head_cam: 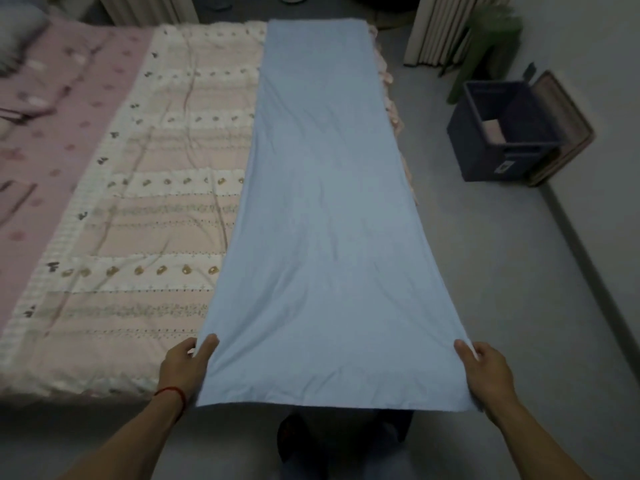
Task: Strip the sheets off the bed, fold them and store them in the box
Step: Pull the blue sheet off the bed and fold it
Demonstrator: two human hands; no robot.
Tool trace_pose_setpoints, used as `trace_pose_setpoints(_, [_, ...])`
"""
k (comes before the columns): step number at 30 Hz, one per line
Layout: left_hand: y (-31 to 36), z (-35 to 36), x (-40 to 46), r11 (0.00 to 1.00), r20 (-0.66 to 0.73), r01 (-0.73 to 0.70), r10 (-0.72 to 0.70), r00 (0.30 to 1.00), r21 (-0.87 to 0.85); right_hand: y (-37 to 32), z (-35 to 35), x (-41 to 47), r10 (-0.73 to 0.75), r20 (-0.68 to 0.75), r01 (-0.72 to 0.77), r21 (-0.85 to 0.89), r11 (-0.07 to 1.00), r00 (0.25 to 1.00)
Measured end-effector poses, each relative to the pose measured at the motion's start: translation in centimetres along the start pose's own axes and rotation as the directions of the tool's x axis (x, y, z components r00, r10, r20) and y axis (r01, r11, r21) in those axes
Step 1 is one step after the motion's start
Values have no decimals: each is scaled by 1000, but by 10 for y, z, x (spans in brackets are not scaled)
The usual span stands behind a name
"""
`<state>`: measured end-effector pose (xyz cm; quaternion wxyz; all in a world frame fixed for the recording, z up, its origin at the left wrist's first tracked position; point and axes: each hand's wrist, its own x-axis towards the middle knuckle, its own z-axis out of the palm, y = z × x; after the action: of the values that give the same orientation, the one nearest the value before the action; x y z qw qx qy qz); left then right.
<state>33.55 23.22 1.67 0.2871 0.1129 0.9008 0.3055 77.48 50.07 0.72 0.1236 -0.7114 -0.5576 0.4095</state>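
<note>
A light blue sheet (322,216), folded into a long narrow strip, lies along the right side of the bed (145,209) and reaches from the far edge to me. Its near end hangs past the bed's front edge. My left hand (185,367) pinches the strip's near left edge, thumb on top. My right hand (485,370) grips the near right edge the same way. The dark blue box (502,161) stands on the floor to the right, by the wall, with something pale lying in its bottom.
A cream and pink patterned quilt covers the middle of the bed, a pink cover (45,140) the left part. A brown lid or tray (568,133) leans behind the box. A green stool (485,46) and curtains stand at the far right. Grey floor lies between bed and box.
</note>
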Motion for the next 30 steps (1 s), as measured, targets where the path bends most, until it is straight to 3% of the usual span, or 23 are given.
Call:
trace_pose_setpoints(3, [0, -14, -5, 1000, -40, 10, -9, 999, 29, -5, -10, -2, 17, -68, -19, -43, 999, 998])
trace_pose_setpoints(6, [-5, -18, -7, 998, -23, 57, -56, 998, 31, -9, -12, -5, 83, -61, -88, -89, 992, 995])
trace_pose_setpoints(15, [9, -32, -8, 997, -35, 27, -24, 999, 75, -36, -20, -10, 70, -35, -75, -202, 976, 997])
trace_pose_setpoints(21, [7, -34, -2, 997, -32, 60, -58, 998, 53, -43, -19, -9, 115, -91, -134, -238, 962, 989])
trace_pose_setpoints(30, [7, -24, 6, 983, -28, 176, -177, 984, -44, -24, -13, 10, 251, 16, -251, 70, 965, 968])
